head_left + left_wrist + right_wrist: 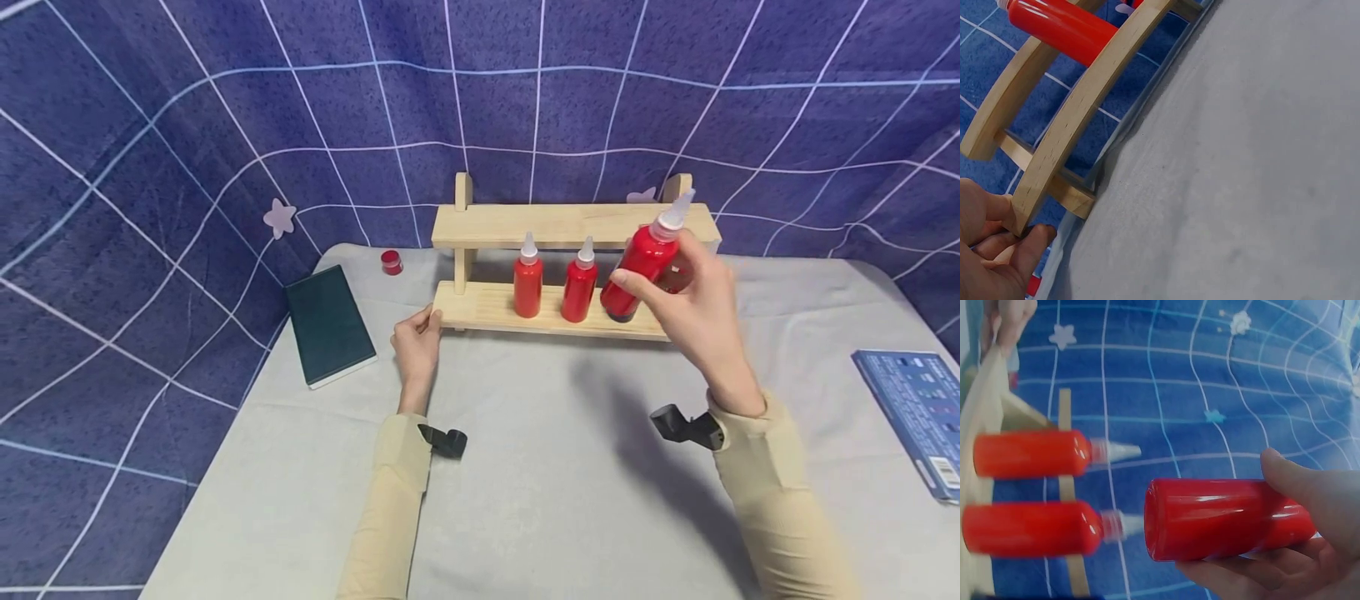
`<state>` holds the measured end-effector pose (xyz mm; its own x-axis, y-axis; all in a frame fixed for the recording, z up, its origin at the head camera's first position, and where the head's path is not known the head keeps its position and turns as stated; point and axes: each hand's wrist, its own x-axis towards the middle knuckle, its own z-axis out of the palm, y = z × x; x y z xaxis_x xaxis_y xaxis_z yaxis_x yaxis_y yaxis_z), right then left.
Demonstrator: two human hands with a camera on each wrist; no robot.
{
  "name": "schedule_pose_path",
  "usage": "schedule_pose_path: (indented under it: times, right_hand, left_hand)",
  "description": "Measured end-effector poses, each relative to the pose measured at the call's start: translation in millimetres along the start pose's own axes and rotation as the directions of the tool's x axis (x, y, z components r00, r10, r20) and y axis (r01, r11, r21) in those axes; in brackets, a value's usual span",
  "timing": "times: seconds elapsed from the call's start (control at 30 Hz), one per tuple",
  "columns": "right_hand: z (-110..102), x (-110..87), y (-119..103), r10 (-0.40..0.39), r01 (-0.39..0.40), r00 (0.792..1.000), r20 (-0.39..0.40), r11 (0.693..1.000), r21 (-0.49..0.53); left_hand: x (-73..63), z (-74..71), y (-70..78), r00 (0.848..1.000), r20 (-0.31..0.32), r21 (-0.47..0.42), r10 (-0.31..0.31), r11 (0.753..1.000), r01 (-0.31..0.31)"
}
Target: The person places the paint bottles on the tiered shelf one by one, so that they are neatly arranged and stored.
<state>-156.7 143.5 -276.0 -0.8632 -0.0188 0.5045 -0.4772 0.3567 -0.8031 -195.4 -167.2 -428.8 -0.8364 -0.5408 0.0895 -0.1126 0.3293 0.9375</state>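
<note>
A two-tier wooden rack (480,307) stands at the back of the table. My left hand (417,340) pinches the left end of its lower board, fingers and thumb at the board's edge in the left wrist view. Two red squeeze bottles with white nozzles, an orange-red one (528,287) and a deeper red one (579,292), stand upright on that board. My right hand (701,308) grips a larger red squeeze bottle (1222,519), tilted, in front of the rack's right part. Behind it a dark-bottomed item (621,316) on the board is mostly hidden.
A small red-lidded jar (391,262) sits left of the rack. Farther left lies a dark green flat box or book (330,325). A blue printed box (915,417) lies at the right edge. Behind the table hangs a blue gridded cloth (495,108).
</note>
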Motion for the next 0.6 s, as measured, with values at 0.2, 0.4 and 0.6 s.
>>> schedule_pose_path:
  times: [0.2, 0.4, 0.6]
  right_hand:
    - [22, -3.4, -1, 0.023, -0.023, 0.997, 0.08, 1.0, 0.001]
    - [43, -3.5, 2, 0.046, -0.046, 0.988, 0.145, 0.999, 0.0]
    - [66, -5.2, 3, 0.055, -0.062, 0.979, 0.195, 0.998, 0.031]
  left_hand:
    - [0.1, 1.0, 0.2, 1.0, -0.011, 0.008, 0.001, 1.0, -0.001]
    - [-0.5, 1.3, 1.7, 1.0, -0.007, 0.007, 0.001, 1.0, -0.001]
    - [-1.7, 0.4, 2.3, 1.0, -0.01, 0.009, 0.003, 1.0, -0.003]
